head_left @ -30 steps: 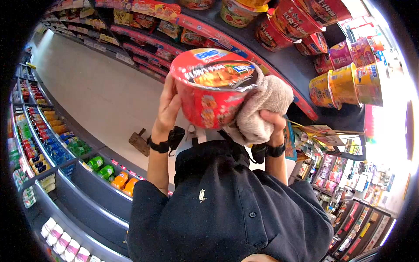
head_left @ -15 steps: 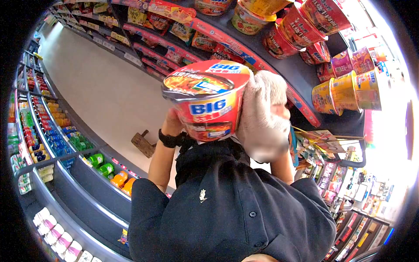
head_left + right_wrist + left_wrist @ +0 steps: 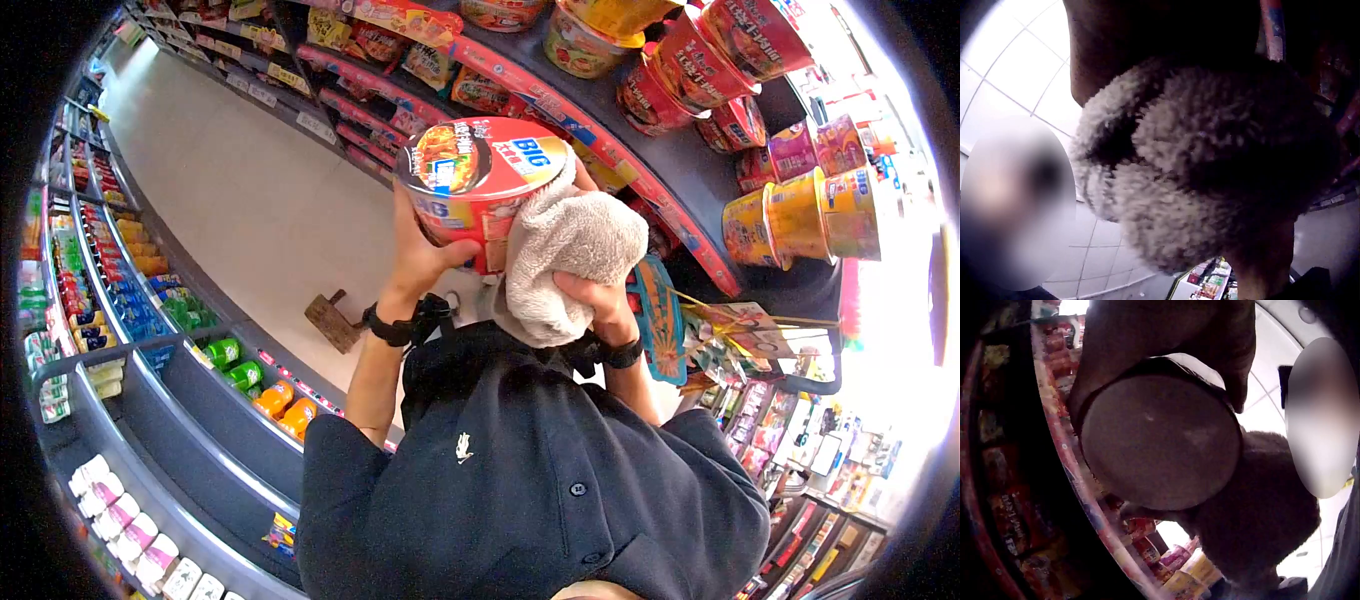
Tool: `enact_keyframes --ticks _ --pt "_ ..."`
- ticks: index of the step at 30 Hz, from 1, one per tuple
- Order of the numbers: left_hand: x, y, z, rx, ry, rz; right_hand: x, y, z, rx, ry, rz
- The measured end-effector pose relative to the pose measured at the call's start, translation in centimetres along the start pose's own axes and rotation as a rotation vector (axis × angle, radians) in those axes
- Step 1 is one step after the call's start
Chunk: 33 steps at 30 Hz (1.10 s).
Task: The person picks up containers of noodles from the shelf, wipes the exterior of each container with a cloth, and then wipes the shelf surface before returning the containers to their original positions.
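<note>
My left hand (image 3: 420, 255) grips a red noodle bucket (image 3: 492, 215) around its side, thumb toward me, lid facing up and tilted. A bunched beige cloth (image 3: 575, 250) lies against the bucket's right side, held by my right hand (image 3: 600, 300), whose thumb shows on the cloth. From the left wrist view the bucket's round base (image 3: 1163, 444) faces the camera, with the dark left hand (image 3: 1141, 331) curled about it. Fluffy cloth (image 3: 1172, 156) fills the right wrist view, below the right hand (image 3: 1147, 31).
Shelves with stacked noodle buckets (image 3: 700, 60) stand at upper right. Across the aisle floor (image 3: 220, 170), a drinks shelf holds green bottles (image 3: 243, 375) and orange bottles (image 3: 285, 405). A small wooden stool (image 3: 333, 322) stands on the floor. A blue-edged fan-like item (image 3: 660, 320) is right of my right hand.
The bucket has turned between my hands, so its lid print and side label face differently. The cloth has shifted left and lower along the bucket, with my right hand on it.
</note>
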<state>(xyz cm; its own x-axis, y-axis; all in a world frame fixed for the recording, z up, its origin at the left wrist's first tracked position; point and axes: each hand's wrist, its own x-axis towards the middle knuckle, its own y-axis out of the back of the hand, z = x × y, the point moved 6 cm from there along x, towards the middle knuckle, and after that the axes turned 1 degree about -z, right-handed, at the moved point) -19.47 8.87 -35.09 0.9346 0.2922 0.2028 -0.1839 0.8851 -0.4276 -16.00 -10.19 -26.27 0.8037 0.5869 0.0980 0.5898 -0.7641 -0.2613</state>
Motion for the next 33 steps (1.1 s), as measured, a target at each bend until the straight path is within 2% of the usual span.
enact_keyframes --ticks 2,3,4,6,7,8,9,10,11,12,13,14,15,16,18,19,20,22,24,25,26,27,28,29,30,31,33 --pt "-0.1 -0.1 -1.6 -0.177 0.127 -0.130 -0.7 1.5 1.3 0.146 -0.145 0.013" --pt "-0.2 -0.8 -1.5 -0.262 0.090 -0.172 -1.2 2.6 2.5 0.245 -0.221 0.014" --pt "-0.6 -0.6 -1.7 -0.252 0.100 -0.171 -1.6 4.0 4.3 0.377 -0.301 0.009" --pt "-1.0 -0.4 -4.8 -0.505 0.237 -0.123 -2.2 7.2 8.6 0.635 -0.469 -0.003" --pt "-1.1 0.3 -6.2 -0.586 0.223 -0.202 -2.5 9.1 10.6 0.707 -0.524 0.018" --pt "-1.1 0.1 -6.2 -0.586 0.225 -0.204 -2.8 11.1 12.5 0.698 -0.543 0.070" --pt "-1.2 -0.4 -5.9 -0.720 0.224 -0.253 -3.5 12.6 13.4 0.577 -0.580 0.368" --pt "-1.4 -0.7 -5.6 -0.852 0.221 -0.298 -3.4 12.1 10.3 0.371 -0.188 0.064" --pt "-1.4 -0.1 -6.4 -0.807 0.203 -0.296 -3.4 11.8 11.4 0.597 -0.365 0.070" --pt "-1.2 -0.2 -5.7 -0.804 0.201 -0.292 -2.8 9.3 10.7 0.820 -0.544 0.075" --pt "-0.7 -0.1 -4.5 -0.535 0.201 -0.191 -2.7 7.9 9.3 0.822 -0.547 0.076" --pt "-0.1 -0.2 -3.0 -0.269 0.201 -0.092 -2.6 7.1 6.8 0.645 -0.357 0.066" --pt "0.8 -0.9 -0.6 -0.229 0.120 -0.051 -2.4 6.0 4.1 0.463 -0.167 0.054" --pt "0.8 -1.4 -0.6 -0.235 0.119 -0.055 -1.9 4.6 2.4 0.270 -0.090 0.106" --pt "0.1 -1.8 0.6 0.100 -0.058 -0.044 0.1 2.1 1.6 -0.004 0.142 -0.017" --pt "0.1 -1.9 0.3 -0.016 -0.017 -0.026 0.2 1.6 1.6 -0.030 0.121 -0.011" --pt "0.1 -1.6 0.2 -0.013 -0.023 -0.026 0.3 1.3 1.5 -0.054 0.103 -0.006" --pt "-0.4 -0.4 -1.8 -0.077 0.088 -0.061 -0.3 1.3 1.5 -0.029 0.120 -0.025" --pt "-1.3 1.7 -3.8 -0.137 0.037 -0.069 -1.2 1.8 2.9 0.184 -0.071 0.045" --pt "-2.0 2.0 -4.9 -0.305 0.151 -0.119 -0.6 1.2 2.1 0.302 0.050 0.031" --pt "-2.8 2.1 -5.9 -0.473 0.263 -0.165 -2.3 3.9 5.2 0.255 -0.142 0.063" --pt "-2.9 1.0 -4.7 -0.539 0.182 -0.111 -2.6 4.7 6.4 0.389 -0.224 0.070" --pt "-3.4 1.9 -6.0 -0.538 0.177 -0.106 -2.5 4.9 7.2 0.524 -0.305 0.077" --pt "-4.2 2.7 -8.1 -0.814 0.193 -0.203 -2.5 5.3 7.8 0.598 -0.351 0.075" --pt "-4.2 1.9 -7.3 -1.091 0.206 -0.303 -2.4 5.6 8.2 0.640 -0.374 0.074" --pt "-4.3 1.7 -6.5 -0.811 0.146 -0.185 -2.2 6.0 8.5 0.672 -0.389 0.077" --pt "-4.8 2.6 -7.2 -0.814 0.172 -0.134 -1.4 6.9 8.3 0.672 -0.377 0.091"
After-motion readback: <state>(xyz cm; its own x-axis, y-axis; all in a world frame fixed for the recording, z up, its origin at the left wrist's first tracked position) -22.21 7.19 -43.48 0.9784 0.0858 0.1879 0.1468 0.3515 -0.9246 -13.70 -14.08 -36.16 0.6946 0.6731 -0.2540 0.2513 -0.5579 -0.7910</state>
